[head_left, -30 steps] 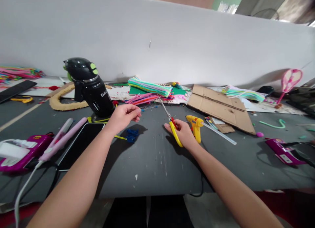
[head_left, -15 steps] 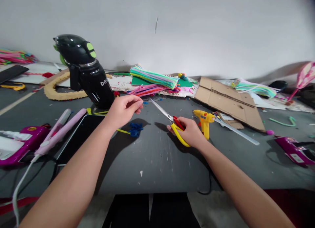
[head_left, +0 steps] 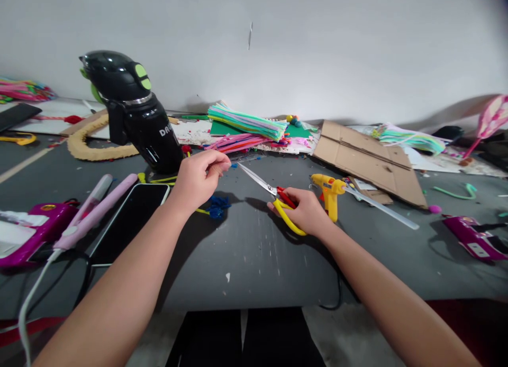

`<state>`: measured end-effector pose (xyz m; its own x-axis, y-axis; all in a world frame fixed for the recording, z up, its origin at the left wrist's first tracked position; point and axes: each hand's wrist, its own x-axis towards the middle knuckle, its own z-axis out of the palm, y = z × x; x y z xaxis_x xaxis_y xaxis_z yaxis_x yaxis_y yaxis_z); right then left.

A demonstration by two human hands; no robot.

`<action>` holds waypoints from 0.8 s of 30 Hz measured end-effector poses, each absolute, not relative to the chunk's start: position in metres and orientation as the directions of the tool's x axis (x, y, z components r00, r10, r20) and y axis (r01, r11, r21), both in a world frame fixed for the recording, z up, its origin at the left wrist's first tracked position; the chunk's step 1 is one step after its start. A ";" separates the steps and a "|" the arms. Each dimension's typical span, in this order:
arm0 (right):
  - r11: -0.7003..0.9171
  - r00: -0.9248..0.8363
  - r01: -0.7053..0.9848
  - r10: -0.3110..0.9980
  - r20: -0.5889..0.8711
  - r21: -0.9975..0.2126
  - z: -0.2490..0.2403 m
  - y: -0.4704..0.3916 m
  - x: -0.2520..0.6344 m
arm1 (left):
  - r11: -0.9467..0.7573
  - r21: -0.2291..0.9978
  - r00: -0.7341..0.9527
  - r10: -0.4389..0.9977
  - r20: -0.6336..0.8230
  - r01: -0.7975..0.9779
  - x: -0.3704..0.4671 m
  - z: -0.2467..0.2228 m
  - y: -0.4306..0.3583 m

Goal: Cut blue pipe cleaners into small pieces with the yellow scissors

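My left hand [head_left: 200, 176] is closed in a pinch over the table. A short blue piece [head_left: 234, 166], which looks like pipe cleaner, shows just past its fingertips. My right hand [head_left: 304, 211] grips scissors [head_left: 273, 192] by their red and yellow handles. The blades point up and left, with their tips close to the blue piece; they look nearly closed. Below my left hand, a blue fuzzy flower shape [head_left: 217, 207] on a yellow stem lies on the grey table [head_left: 246, 261].
A black bottle [head_left: 154, 131], phone [head_left: 130, 224] and pink hair straightener [head_left: 99, 211] stand or lie left. Behind are pipe cleaner bundles [head_left: 250, 121]. To the right are a yellow glue gun [head_left: 330, 190], cardboard [head_left: 369, 163] and a purple device [head_left: 474, 237].
The scissors' tips have shifted slightly left and down, nearer my left fingertips. My left hand keeps its pinch, and the view has turned slightly.
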<state>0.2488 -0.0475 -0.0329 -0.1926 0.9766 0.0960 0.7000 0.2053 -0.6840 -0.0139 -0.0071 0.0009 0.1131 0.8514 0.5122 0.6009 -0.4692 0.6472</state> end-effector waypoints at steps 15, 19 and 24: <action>0.212 -0.223 0.695 0.972 0.074 -0.687 -0.035 -0.047 0.249 | -0.480 0.621 0.152 0.850 0.505 0.620 -0.012 0.004 -0.010; 0.214 -0.223 0.706 0.972 0.075 -0.675 -0.035 -0.047 0.250 | -0.476 0.615 0.160 0.853 0.497 0.628 -0.011 0.004 -0.011; 0.230 -0.232 0.705 0.969 0.088 -0.670 -0.036 -0.047 0.250 | -0.473 0.617 0.156 0.854 0.496 0.628 -0.011 0.004 -0.011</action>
